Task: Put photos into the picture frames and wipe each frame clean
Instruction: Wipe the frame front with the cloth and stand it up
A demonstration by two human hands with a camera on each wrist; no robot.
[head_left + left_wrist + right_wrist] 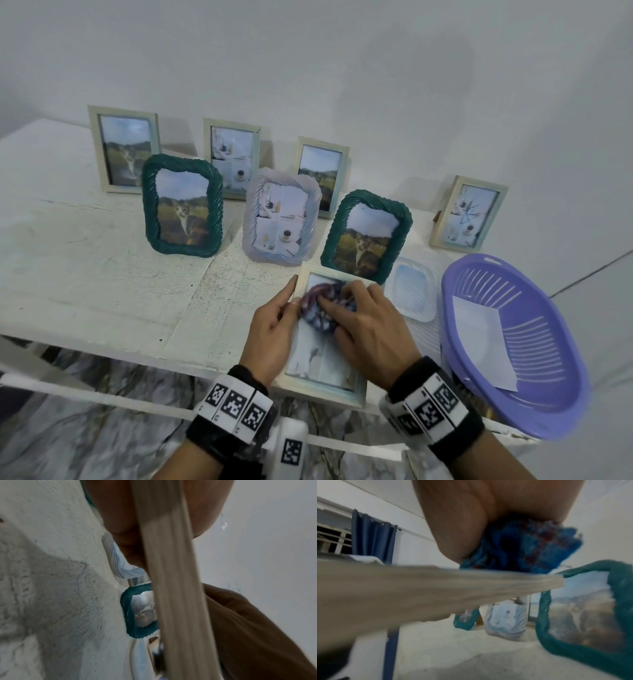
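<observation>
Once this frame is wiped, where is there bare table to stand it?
The widest bare stretch of table lies left of the left hand, in front of the left green frame. The right is crowded by the clear frame and purple basket.

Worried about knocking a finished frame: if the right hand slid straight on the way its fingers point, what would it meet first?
Probably the far rail of the pale frame under the right hand and cloth; beyond it, likely the lilac twisted frame. Depth is unclear.
</observation>
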